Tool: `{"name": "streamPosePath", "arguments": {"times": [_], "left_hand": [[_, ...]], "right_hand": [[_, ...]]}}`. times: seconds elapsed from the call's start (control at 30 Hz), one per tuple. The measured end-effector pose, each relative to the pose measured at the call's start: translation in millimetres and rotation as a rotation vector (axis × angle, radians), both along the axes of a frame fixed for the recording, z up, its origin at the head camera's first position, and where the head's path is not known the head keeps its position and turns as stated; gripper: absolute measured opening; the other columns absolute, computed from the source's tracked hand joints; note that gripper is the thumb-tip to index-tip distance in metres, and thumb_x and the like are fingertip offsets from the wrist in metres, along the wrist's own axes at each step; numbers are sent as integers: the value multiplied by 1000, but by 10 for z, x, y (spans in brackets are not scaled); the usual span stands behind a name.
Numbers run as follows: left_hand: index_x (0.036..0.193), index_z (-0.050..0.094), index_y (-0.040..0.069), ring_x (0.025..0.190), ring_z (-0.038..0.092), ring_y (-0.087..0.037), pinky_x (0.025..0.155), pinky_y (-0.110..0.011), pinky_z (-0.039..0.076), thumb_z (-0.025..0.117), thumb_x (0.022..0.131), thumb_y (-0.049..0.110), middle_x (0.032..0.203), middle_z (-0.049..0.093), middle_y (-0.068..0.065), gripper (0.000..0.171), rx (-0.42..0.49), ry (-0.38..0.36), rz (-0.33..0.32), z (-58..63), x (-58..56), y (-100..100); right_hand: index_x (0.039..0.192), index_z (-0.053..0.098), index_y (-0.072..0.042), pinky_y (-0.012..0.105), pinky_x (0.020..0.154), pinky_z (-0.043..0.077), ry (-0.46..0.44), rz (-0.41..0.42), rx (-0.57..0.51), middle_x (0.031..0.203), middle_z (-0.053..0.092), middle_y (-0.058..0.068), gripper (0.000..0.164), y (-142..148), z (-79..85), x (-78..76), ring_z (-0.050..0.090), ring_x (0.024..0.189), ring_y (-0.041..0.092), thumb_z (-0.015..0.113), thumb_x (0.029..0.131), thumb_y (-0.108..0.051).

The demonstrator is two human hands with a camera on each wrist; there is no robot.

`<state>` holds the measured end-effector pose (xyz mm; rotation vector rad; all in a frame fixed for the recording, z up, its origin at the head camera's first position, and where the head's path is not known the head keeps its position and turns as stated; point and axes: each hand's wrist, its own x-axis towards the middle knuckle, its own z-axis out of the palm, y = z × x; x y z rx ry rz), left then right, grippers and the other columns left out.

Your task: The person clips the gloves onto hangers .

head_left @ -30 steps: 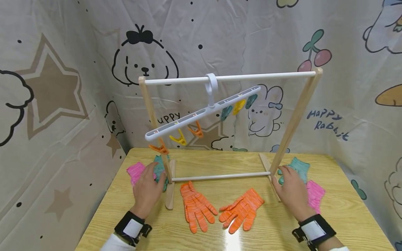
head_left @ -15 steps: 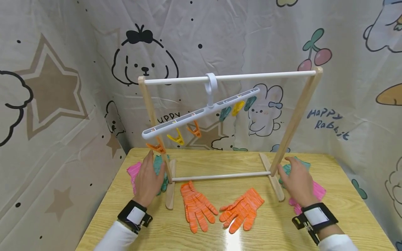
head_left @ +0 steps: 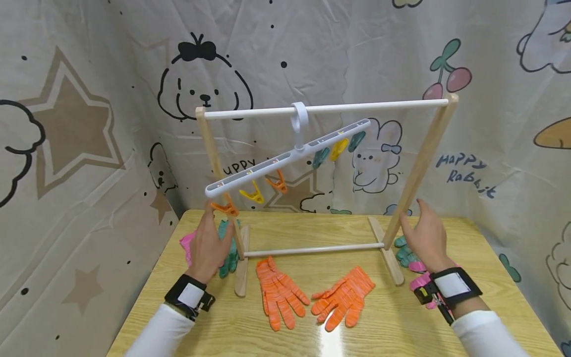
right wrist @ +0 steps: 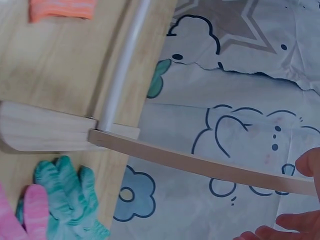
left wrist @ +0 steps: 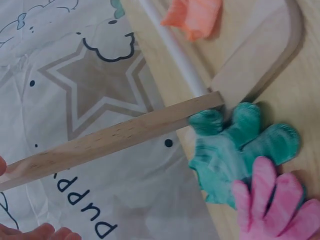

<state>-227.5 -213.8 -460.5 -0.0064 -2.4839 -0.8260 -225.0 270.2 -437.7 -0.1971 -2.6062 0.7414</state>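
Note:
My left hand (head_left: 207, 248) stands beside the left wooden post (head_left: 209, 144) of a drying rack, fingers extended upward. In the left wrist view its thumb tip is at the post, while the other fingers lie apart from it. My right hand (head_left: 427, 238) is beside the right post (head_left: 419, 171), fingers loosely spread and thumb near the wood. Neither hand holds anything. From the rack's white top bar (head_left: 374, 106) hangs a white hanger (head_left: 285, 161) with orange clips (head_left: 277, 183), yellow clips (head_left: 340, 148) and teal clips (head_left: 356, 141), set at an angle.
Two orange gloves (head_left: 281, 295) lie in front of the lower white bar (head_left: 312, 251). Teal gloves (left wrist: 230, 150) and pink gloves (left wrist: 275, 200) lie outside both posts. A patterned cloth (head_left: 285, 64) stands behind the wooden table (head_left: 276, 225).
Both hands have risen from the gloves beside the rack's feet to higher along the posts. The right hand has uncovered more of the gloves' fingers. The hanger sways slightly.

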Motion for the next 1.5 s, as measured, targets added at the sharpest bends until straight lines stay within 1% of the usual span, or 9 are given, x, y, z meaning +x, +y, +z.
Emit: {"name": "streamPosePath", "arguments": {"times": [0.13,0.27,0.47,0.63,0.7,0.8,0.97,1.1,1.5], "left_hand": [[160,27,18,115,65,-43,53,-43,51,62,99,34,145,56,-23,72,-6,22,-24,76,-39,8],[148,43,7,108,67,-42,70,-52,57,64,99,32,136,62,-23,59,-15,9,-18,149,-62,14],[148,43,2,68,58,-29,54,-34,41,62,101,33,107,70,-23,60,-38,15,-59,194,-75,81],[129,55,-1,69,58,-29,57,-37,43,59,103,37,84,66,-19,46,-42,-42,-47,178,-67,171],[115,57,0,65,58,-29,54,-38,41,59,102,36,76,63,-16,38,-39,-43,-34,157,-63,198],[111,54,2,58,53,-26,50,-35,37,57,104,29,68,57,-12,29,-31,-29,-20,125,-72,220],[108,53,1,53,48,-23,46,-32,33,50,105,17,63,52,-9,17,-60,-35,-13,104,-95,238],[112,52,-3,52,50,-24,45,-33,36,48,106,16,63,53,-11,20,-106,-50,-17,101,-103,255],[97,56,-5,56,62,-41,48,-52,46,53,105,16,64,60,-22,23,-113,22,46,48,-135,319]], "right_hand": [[148,38,9,65,95,47,29,17,-41,143,50,35,64,13,54,-69,55,121,54,52,102,-33],[144,46,7,63,93,49,63,44,-88,140,55,31,56,8,68,-140,57,119,49,53,102,-30],[130,59,4,57,85,56,64,44,-195,126,65,28,45,-39,100,-213,65,113,45,52,103,-31],[108,64,9,50,80,58,64,35,-240,110,70,32,38,-77,93,-256,70,103,45,54,103,-28],[106,64,10,46,78,58,58,32,-253,109,69,33,37,-92,85,-263,71,100,45,53,104,-25],[106,65,12,35,68,57,55,30,-265,105,70,33,35,-105,79,-275,71,93,44,53,105,-21],[101,65,12,20,49,43,58,28,-217,92,71,32,33,-94,83,-284,70,78,39,53,105,-19],[99,63,12,23,45,40,38,33,-170,86,68,31,34,-86,97,-271,68,71,36,51,105,-19],[100,59,14,27,46,44,-1,29,-98,83,66,31,33,-85,86,-275,69,73,39,49,106,-17]]}}
